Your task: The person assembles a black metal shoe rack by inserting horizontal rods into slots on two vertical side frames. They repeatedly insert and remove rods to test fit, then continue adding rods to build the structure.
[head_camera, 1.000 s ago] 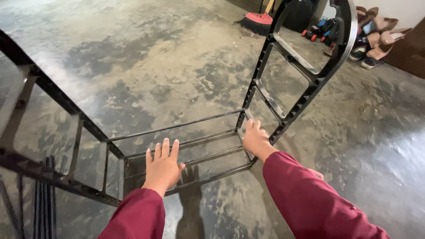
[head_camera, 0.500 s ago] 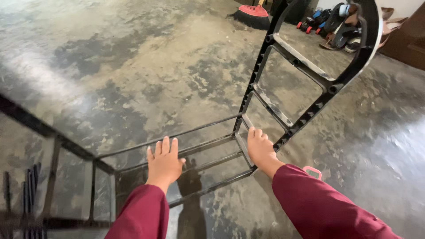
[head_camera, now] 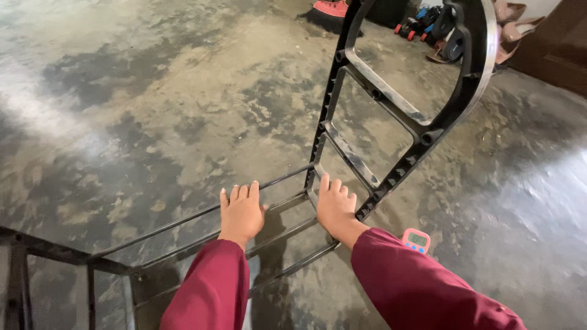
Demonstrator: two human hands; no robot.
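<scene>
Both hands lie flat with fingers spread, gripping nothing: the left hand [head_camera: 242, 212] and the right hand [head_camera: 335, 206] press on the thin metal rods [head_camera: 202, 215] of a black shelf rack lying on the mottled concrete floor [head_camera: 153, 104]. The ribbed plastic side frame [head_camera: 391, 116] rises just beside the right hand; it looks stiff, light and best gripped by its rungs. Open floor lies left, shoes [head_camera: 428, 24] well apart beyond.

Black rack [head_camera: 379, 116], maroon sleeves [head_camera: 422, 287]
</scene>
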